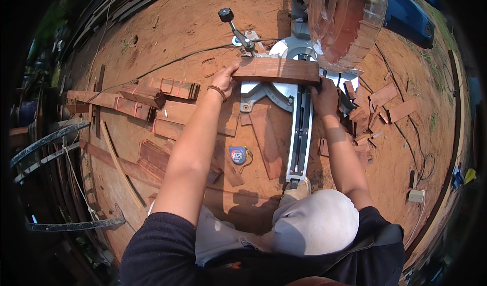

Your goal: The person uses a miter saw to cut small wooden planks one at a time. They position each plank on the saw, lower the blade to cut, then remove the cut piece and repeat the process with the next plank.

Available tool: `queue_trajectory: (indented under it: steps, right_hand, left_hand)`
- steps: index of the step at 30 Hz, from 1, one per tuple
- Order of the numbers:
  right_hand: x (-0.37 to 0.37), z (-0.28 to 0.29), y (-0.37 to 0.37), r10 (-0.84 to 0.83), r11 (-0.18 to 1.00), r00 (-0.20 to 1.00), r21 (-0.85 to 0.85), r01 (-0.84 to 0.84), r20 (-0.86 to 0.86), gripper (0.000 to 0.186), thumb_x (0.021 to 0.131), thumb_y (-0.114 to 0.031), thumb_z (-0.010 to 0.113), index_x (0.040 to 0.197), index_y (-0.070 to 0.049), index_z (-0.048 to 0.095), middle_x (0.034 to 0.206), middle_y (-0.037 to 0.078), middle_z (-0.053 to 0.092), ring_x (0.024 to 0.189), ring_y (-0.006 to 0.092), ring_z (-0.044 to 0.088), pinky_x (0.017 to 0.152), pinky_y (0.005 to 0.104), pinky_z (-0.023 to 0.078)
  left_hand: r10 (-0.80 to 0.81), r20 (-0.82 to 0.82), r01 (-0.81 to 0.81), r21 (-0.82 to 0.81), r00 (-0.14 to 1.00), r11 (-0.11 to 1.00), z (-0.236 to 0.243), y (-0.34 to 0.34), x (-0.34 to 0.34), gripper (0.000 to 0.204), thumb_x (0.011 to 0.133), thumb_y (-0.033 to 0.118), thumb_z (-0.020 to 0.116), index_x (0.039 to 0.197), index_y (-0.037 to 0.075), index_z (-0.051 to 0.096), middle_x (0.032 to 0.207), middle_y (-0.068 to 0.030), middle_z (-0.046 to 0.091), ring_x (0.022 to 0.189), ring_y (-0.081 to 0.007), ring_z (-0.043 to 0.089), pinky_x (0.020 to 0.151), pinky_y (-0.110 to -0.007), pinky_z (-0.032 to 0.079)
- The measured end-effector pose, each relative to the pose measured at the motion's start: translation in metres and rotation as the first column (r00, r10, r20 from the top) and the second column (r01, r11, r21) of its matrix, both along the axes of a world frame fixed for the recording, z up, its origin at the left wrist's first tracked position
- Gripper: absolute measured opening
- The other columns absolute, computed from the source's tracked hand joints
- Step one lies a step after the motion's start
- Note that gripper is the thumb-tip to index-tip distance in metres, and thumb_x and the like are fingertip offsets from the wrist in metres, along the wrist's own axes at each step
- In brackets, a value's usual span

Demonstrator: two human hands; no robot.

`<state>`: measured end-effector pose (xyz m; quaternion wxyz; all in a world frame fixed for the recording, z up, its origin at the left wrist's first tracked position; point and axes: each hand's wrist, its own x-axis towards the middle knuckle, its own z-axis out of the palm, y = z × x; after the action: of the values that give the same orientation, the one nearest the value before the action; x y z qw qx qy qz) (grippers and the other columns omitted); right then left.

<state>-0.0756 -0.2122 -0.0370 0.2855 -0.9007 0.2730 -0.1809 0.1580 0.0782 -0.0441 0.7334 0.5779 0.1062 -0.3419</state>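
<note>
Left hand (223, 81) and right hand (325, 96) grip a wooden plank (276, 70) across the miter saw (303, 118), its cut seemingly unmade, offcuts (402, 110) already lying nearby.

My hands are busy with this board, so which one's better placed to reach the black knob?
Probably your left hand: it's at the left end of the wooden board, nearer the black knob. Your right hand is at the opposite end, by the clear guard, likely a longer reach.
</note>
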Motion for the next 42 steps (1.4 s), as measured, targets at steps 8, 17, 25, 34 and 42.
queue_trajectory:
  steps: [8,17,25,34,42]
  right_hand:
    - [0.003,-0.005,-0.008,-0.012,1.000,1.000,-0.006,0.012,-0.025,0.054,0.082,-0.024,0.084,0.129,-0.003,0.068,0.116,0.020,0.069,0.110,0.0401,0.066,0.096,0.0466,0.052]
    - [-0.054,0.046,0.093,0.078,0.997,0.990,0.017,-0.081,0.115,0.033,0.089,-0.021,0.075,0.116,-0.002,0.069,0.102,0.015,0.072,0.093,0.0327,0.069,0.087,0.0447,0.055]
    - [-0.116,0.003,0.292,0.804,0.581,0.437,0.383,-0.718,-0.402,0.042,0.091,-0.037,0.073,0.107,0.002,0.069,0.089,0.026,0.073,0.087,0.0433,0.073,0.078,0.0515,0.059]
    - [-0.117,0.000,0.269,0.676,0.553,0.723,0.749,-0.366,-0.145,0.020,0.101,-0.019,0.069,0.102,0.000,0.063,0.082,0.009,0.068,0.074,0.0190,0.067,0.067,0.0371,0.055]
    - [-0.042,0.077,0.129,0.359,0.692,0.930,0.646,-0.322,0.078,0.041,0.102,-0.027,0.071,0.132,0.001,0.066,0.106,0.010,0.071,0.101,0.0202,0.069,0.089,0.0348,0.058]
  left_hand:
    - [-0.087,-0.004,0.087,0.031,0.996,0.996,0.002,0.000,0.007,0.025,0.096,0.029,0.077,0.115,0.013,0.076,0.109,0.0058,0.073,0.093,-0.0070,0.056,0.083,-0.026,0.042]
    - [-0.386,0.393,-0.023,0.725,0.834,0.688,0.032,0.076,-0.004,0.054,0.095,0.046,0.072,0.126,0.002,0.072,0.125,-0.0186,0.073,0.118,-0.0235,0.067,0.099,-0.042,0.054]
    - [-0.877,-0.158,0.304,0.953,0.454,-0.015,0.022,0.187,-0.096,0.032,0.089,0.022,0.068,0.113,0.004,0.075,0.104,-0.0209,0.077,0.102,-0.0350,0.074,0.092,-0.045,0.056]
    - [-0.896,-0.121,0.510,0.850,0.427,0.128,0.049,0.183,-0.121,0.034,0.093,0.025,0.071,0.122,0.007,0.073,0.108,-0.0116,0.074,0.101,-0.0236,0.071,0.090,-0.041,0.058]
    - [-0.445,0.079,0.419,0.222,0.892,0.880,0.082,0.115,-0.078,0.038,0.097,0.021,0.076,0.130,0.004,0.066,0.111,-0.0038,0.072,0.099,-0.0147,0.068,0.084,-0.034,0.059]
